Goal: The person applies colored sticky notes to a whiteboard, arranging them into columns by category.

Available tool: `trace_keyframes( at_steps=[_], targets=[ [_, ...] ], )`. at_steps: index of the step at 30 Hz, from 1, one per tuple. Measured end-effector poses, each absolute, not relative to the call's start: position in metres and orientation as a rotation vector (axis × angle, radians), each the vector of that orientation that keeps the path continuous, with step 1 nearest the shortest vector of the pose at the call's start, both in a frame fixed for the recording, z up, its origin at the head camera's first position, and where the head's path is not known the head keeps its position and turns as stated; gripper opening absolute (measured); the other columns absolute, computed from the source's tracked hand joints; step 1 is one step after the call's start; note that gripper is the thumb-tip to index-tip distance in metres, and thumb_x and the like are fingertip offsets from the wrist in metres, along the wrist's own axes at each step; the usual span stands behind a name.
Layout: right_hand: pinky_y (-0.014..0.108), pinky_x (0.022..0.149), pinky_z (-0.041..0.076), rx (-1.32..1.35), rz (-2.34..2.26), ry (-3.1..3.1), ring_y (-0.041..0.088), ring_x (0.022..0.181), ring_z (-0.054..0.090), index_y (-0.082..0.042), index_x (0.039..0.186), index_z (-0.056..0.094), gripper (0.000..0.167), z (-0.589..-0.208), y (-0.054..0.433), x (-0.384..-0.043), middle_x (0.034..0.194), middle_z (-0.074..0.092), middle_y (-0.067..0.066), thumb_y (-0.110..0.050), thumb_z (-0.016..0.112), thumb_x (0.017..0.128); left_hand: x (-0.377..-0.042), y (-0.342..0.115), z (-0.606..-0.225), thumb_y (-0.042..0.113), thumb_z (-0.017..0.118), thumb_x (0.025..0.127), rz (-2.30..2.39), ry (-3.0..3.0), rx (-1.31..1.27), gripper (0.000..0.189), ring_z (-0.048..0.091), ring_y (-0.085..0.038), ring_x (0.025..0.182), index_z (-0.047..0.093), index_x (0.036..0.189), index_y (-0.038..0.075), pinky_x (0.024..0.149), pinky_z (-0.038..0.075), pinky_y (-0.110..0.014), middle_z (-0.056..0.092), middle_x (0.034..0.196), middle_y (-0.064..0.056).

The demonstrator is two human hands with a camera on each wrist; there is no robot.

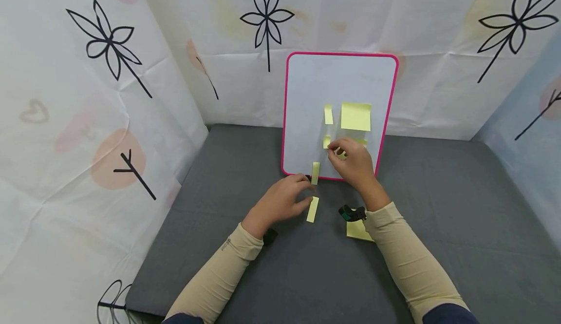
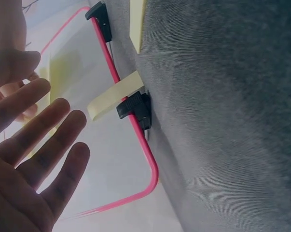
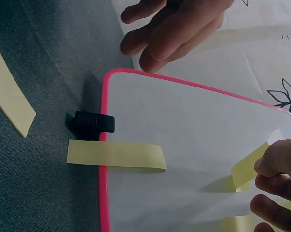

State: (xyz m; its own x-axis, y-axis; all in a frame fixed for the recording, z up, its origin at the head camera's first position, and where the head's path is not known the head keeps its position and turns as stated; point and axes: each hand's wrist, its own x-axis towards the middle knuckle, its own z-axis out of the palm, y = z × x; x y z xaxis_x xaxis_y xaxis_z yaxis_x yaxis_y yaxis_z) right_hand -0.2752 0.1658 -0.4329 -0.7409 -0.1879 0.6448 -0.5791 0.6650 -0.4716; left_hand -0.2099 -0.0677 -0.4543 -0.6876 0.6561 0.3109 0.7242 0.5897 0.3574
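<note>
A whiteboard (image 1: 307, 100) with a pink frame leans upright against the back cloth. My right hand (image 1: 352, 161) is at its lower right, thumb and finger pinching the end of a narrow yellow paper strip (image 3: 244, 171) that lies against the board. Lower and to the left, my left hand (image 1: 285, 197) hovers with spread, relaxed fingers, as the left wrist view shows. Beside its fingertips one strip (image 1: 315, 173) crosses the board's bottom edge. Another strip (image 1: 312, 209) lies on the table. A yellow sticky note (image 1: 356, 117) and an upper strip (image 1: 328, 114) are on the board; my right hand partly hides more yellow paper.
Black clips (image 2: 135, 108) hold the board's lower edge. A yellow sticky-note pad (image 1: 358, 231) lies on the grey table (image 1: 460, 217), partly behind my right forearm. White cloth (image 1: 184, 2) with flower drawings hangs around the table.
</note>
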Motion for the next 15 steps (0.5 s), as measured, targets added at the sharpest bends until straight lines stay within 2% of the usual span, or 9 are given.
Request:
trace_keyframes(
  at_steps=[8, 15],
  targets=[
    [0.046, 0.066, 0.056, 0.572, 0.837, -2.398, 0.031, 0.082, 0.07, -0.004, 0.096, 0.079, 0.005, -0.434, 0.165, -0.272, 0.094, 0.073, 0.011, -0.007, 0.077, 0.092, -0.213, -0.064, -0.447, 0.019, 0.077, 0.098, -0.617, -2.659, -1.184, 0.019, 0.068, -0.016, 0.085, 0.078, 0.115, 0.009, 0.078, 0.057, -0.03, 0.071, 0.107, -0.003],
    [0.047, 0.068, 0.055, 0.579, 0.811, -2.486, 0.03, 0.087, 0.067, -0.005, 0.101, 0.079, 0.013, -0.437, 0.168, -0.271, 0.097, 0.068, 0.011, -0.006, 0.079, 0.088, -0.219, -0.063, -0.433, 0.019, 0.08, 0.096, -0.528, -2.651, -1.193, 0.019, 0.066, -0.015, 0.082, 0.079, 0.112, 0.009, 0.075, 0.057, -0.029, 0.071, 0.103, -0.003]
  ],
)
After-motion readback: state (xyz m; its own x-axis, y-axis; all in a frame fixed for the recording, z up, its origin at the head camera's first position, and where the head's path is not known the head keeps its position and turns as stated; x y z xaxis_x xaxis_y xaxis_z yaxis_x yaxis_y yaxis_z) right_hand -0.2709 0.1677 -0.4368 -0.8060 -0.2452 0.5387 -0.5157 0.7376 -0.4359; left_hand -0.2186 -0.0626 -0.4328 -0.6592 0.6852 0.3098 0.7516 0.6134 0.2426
